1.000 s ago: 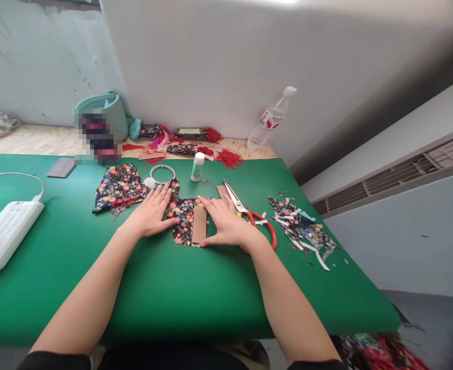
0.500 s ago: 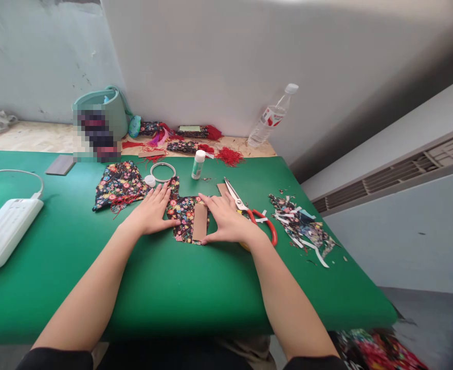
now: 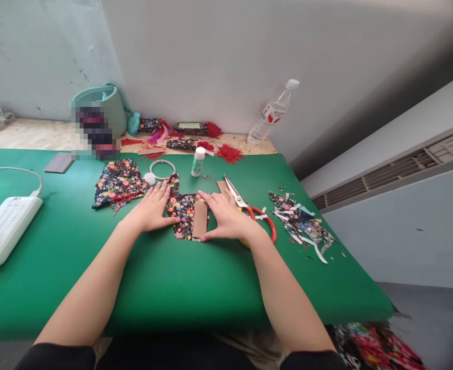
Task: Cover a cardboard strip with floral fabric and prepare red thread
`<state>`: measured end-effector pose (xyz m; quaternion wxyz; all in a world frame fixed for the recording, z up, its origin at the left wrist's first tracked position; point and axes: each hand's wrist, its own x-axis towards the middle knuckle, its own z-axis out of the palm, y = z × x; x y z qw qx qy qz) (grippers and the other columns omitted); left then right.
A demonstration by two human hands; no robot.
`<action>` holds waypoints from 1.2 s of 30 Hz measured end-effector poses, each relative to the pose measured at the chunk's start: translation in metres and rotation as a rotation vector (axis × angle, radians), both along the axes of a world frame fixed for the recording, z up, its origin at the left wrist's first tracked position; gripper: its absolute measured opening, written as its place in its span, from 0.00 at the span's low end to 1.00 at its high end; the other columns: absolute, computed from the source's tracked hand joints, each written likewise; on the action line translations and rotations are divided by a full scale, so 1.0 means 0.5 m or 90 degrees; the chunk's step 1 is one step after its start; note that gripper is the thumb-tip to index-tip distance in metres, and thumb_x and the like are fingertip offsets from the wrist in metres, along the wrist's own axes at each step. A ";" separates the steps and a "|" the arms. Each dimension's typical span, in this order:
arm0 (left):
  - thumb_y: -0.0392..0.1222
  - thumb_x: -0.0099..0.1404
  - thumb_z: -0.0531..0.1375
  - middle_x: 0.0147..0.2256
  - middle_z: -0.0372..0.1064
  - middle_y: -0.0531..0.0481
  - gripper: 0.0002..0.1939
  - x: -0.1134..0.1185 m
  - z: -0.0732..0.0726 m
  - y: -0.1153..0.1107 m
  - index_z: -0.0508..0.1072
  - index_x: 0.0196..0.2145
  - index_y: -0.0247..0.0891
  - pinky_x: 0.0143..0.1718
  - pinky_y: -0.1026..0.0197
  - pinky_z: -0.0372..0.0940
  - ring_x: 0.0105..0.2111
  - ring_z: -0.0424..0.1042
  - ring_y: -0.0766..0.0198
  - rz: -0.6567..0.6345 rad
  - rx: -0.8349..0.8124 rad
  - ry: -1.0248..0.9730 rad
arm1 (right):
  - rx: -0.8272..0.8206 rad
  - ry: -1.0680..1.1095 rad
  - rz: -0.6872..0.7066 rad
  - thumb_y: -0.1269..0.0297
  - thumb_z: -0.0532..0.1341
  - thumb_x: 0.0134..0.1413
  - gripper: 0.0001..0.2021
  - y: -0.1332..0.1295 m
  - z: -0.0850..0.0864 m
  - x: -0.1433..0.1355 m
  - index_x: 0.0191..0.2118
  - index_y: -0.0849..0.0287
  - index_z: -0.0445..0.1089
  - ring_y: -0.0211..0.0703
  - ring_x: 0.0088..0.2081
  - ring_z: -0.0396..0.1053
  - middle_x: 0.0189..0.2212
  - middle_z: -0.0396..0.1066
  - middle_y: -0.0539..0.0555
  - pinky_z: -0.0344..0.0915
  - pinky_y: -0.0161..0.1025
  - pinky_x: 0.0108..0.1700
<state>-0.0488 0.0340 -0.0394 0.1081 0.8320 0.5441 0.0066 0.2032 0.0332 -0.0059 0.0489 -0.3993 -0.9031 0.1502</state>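
**Hands flat on the floral piece, card strip between them**

Since the earlier frames almost nothing on the table has shifted; only the view has drifted a little, and both hands press the same spots as before. The left hand [image 3: 151, 211] lies open and flat, fingers together, on the left part of the floral fabric piece [image 3: 182, 209]. The right hand [image 3: 226, 218] is also open and flat, its thumb at the bottom corner of the cardboard strip [image 3: 200, 219] and its forefinger by the strip's top right edge. Neither hand grips anything.

As for progress, the strip already sits upright on the fabric, which lies spread beneath it; I judge the placing done and the fixing in hand. The fabric's edges are not folded over the card, as far as can be seen.

Just beyond the right hand's knuckles lie the scissors [image 3: 249, 208], blades pointing away, red handles by the wrist. Further right sits a heap of offcuts [image 3: 299, 223]. Ahead of the left fingertips are a small white cap [image 3: 149, 178], a metal ring [image 3: 163, 169] and a second floral piece [image 3: 119, 180]; the glue bottle [image 3: 198, 161] stands beyond the fabric. Toward the body the green table [image 3: 172, 288] offers open room up to its near edge.
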 end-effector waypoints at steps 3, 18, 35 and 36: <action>0.71 0.56 0.47 0.66 0.29 0.33 0.54 -0.002 -0.005 0.000 0.40 0.65 0.26 0.63 0.45 0.36 0.65 0.33 0.44 -0.003 0.006 -0.003 | -0.007 0.006 -0.006 0.42 0.67 0.35 0.57 0.000 -0.005 0.002 0.67 0.54 0.34 0.62 0.59 0.52 0.53 0.59 0.62 0.35 0.63 0.62; 0.36 0.67 0.47 0.47 0.70 0.41 0.18 0.063 0.070 -0.024 0.71 0.49 0.36 0.46 0.54 0.64 0.45 0.70 0.56 -0.244 0.117 -0.061 | -0.021 0.013 0.004 0.42 0.65 0.39 0.24 -0.002 0.014 0.000 0.35 0.56 0.66 0.57 0.52 0.59 0.44 0.62 0.58 0.41 0.63 0.61; 0.31 0.63 0.51 0.39 0.71 0.43 0.15 0.048 0.055 -0.015 0.73 0.44 0.37 0.38 0.57 0.63 0.39 0.70 0.57 -0.210 0.198 0.018 | -0.019 0.063 -0.035 0.59 0.65 0.48 0.09 0.011 -0.016 -0.002 0.30 0.57 0.65 0.52 0.53 0.59 0.47 0.63 0.55 0.36 0.64 0.62; 0.31 0.64 0.51 0.39 0.71 0.43 0.15 0.048 0.054 -0.015 0.73 0.44 0.37 0.38 0.56 0.63 0.39 0.70 0.57 -0.209 0.196 0.019 | -0.020 0.066 -0.038 0.59 0.65 0.48 0.09 0.012 -0.018 -0.001 0.30 0.56 0.66 0.52 0.53 0.59 0.47 0.63 0.55 0.36 0.63 0.62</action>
